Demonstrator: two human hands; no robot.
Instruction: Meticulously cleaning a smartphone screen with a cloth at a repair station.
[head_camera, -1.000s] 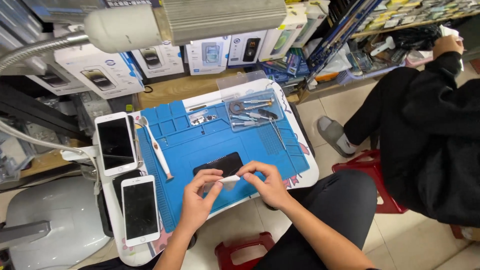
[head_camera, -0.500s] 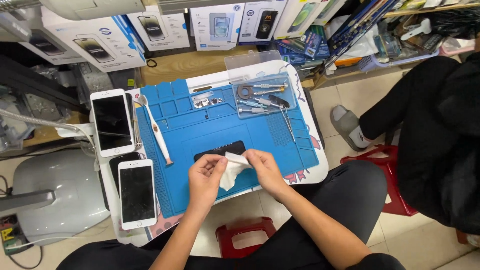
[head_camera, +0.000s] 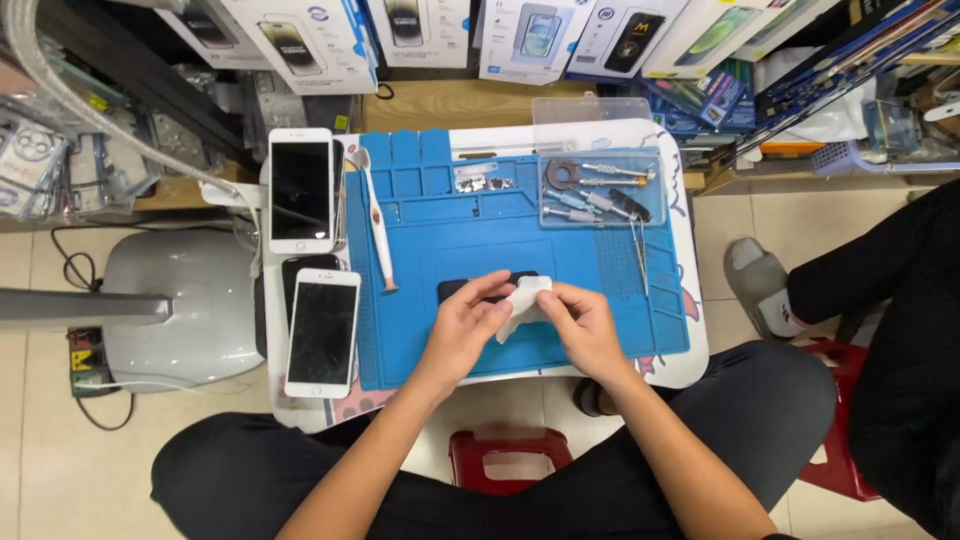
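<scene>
Since the earlier frames the hands have been drawing closer together and the white wipe (head_camera: 522, 308) has been unfolding from a thin strip into a larger crumpled sheet; the view has also been shifting, so the desk (head_camera: 690, 345) is now sitting higher and more centred.

The left hand (head_camera: 462, 325) is pinching the wipe's left edge, its grip narrow and closed on the sheet. The right hand (head_camera: 585, 325) is pinching the right edge in the same narrow grip. The wipe is hanging between the two, touching both, so neither hand is nearer.

Directly beyond the wipe, away from the person, a dark phone (head_camera: 470, 287) is lying on the blue mat (head_camera: 430, 250), its long axis running left to right; the hands are covering most of it.

Further out on the left, a white brush tool (head_camera: 376, 215) is lying lengthwise along the mat, and two white-framed phones (head_camera: 300, 190) (head_camera: 322, 333) are lying beside it with another dark phone (head_camera: 308, 263) between them. At the right rear, a clear tray (head_camera: 600, 190) is holding screwdrivers and tweezers. Another person's dark sleeve (head_camera: 860, 280) is showing at the far right.
</scene>
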